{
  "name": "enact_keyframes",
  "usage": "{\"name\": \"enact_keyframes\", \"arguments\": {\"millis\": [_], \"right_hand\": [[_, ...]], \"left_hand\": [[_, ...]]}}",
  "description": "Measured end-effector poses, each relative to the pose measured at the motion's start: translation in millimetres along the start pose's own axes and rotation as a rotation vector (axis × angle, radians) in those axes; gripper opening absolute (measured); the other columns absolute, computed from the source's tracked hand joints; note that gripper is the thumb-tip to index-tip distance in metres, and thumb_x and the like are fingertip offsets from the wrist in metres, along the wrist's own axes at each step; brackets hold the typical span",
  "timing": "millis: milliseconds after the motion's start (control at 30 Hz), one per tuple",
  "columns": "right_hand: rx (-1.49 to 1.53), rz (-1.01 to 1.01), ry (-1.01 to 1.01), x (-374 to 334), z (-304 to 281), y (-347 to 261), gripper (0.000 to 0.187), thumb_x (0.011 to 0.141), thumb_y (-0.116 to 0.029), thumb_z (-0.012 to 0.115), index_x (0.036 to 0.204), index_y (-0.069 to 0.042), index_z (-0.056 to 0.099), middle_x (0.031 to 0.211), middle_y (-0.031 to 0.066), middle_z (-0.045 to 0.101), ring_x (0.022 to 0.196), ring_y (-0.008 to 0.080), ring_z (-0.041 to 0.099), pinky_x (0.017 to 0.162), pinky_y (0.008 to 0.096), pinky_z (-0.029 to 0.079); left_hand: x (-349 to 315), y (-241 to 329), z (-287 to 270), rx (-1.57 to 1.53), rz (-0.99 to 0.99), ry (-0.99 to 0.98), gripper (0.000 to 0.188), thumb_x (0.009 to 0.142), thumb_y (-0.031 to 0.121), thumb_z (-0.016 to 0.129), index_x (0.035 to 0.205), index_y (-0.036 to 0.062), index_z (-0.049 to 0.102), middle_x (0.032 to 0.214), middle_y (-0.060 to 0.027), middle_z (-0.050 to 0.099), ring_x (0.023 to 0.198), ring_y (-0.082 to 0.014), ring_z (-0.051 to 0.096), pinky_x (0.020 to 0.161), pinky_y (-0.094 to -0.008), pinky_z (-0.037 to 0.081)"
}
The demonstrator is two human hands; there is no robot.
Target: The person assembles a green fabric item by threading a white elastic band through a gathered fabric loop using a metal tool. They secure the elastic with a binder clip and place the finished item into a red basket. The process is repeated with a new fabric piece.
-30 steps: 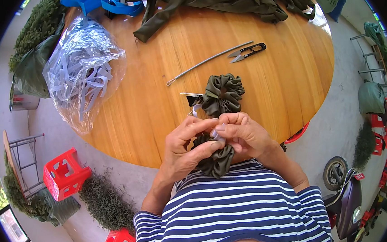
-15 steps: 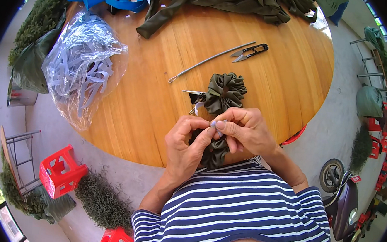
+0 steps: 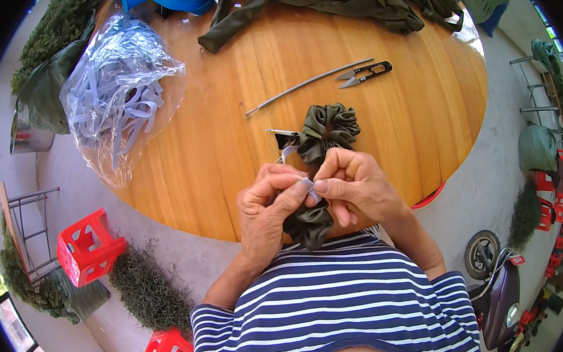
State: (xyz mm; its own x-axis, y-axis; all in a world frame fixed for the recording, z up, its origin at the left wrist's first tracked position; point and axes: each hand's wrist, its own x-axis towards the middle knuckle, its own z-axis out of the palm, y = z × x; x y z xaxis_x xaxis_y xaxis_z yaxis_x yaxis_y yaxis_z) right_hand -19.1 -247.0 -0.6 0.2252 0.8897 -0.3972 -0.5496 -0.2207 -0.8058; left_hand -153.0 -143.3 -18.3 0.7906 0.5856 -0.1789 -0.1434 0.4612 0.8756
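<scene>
"What are the hands holding?"

"Left hand and right hand each pinch a narrow, flat, pale lilac strip between thumb and fingers, by the near edge of the round, honey-coloured wooden table."

"And the cloth?"

"Glossy, dark olive-green satiny fabric bunches in soft folds just below the fingers. Beyond them, a ruffled olive satiny ring lies tightly puckered around a small middle."

"Are they joined?"

"I can't tell; the hands cover that part."
</scene>
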Motion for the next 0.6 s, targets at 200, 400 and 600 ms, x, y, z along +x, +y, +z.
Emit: {"name": "enact_keyframes", "arguments": {"millis": [200, 400, 600], "right_hand": [[0.161, 0.030, -0.017, 0, -10, 6, 0.013, 0.078, -0.009, 0.065, 0.077, -0.003, 0.053, 0.070, 0.0056, 0.060, 0.045, 0.0040, 0.049, 0.038, 0.0146, 0.036], [0.158, 0.002, -0.037, 0, -14, 14, 0.015, 0.071, -0.004, 0.069, 0.072, -0.004, 0.054, 0.073, 0.0049, 0.060, 0.052, 0.0043, 0.051, 0.043, 0.0155, 0.039], [-0.076, -0.163, 0.003, -3, -8, 11, 0.015, 0.068, 0.007, 0.064, 0.067, -0.003, 0.053, 0.073, 0.0083, 0.058, 0.051, 0.0072, 0.050, 0.041, 0.0188, 0.038]], "left_hand": [[10, -5, -10, 0.718, 0.801, -0.267, 0.015, 0.072, 0.000, 0.063, 0.087, 0.0016, 0.063, 0.094, -0.0130, 0.055, 0.082, -0.0245, 0.056, 0.071, -0.0313, 0.046], [14, -6, -16, 0.728, 0.781, -0.403, 0.026, 0.072, 0.003, 0.064, 0.097, 0.0013, 0.059, 0.097, -0.0140, 0.056, 0.088, -0.0281, 0.056, 0.073, -0.0343, 0.046], [4, 13, -7, 0.566, -0.064, -0.341, 0.029, 0.073, 0.009, 0.064, 0.099, -0.0014, 0.055, 0.091, -0.0067, 0.058, 0.082, -0.0117, 0.054, 0.076, -0.0241, 0.043]]}}
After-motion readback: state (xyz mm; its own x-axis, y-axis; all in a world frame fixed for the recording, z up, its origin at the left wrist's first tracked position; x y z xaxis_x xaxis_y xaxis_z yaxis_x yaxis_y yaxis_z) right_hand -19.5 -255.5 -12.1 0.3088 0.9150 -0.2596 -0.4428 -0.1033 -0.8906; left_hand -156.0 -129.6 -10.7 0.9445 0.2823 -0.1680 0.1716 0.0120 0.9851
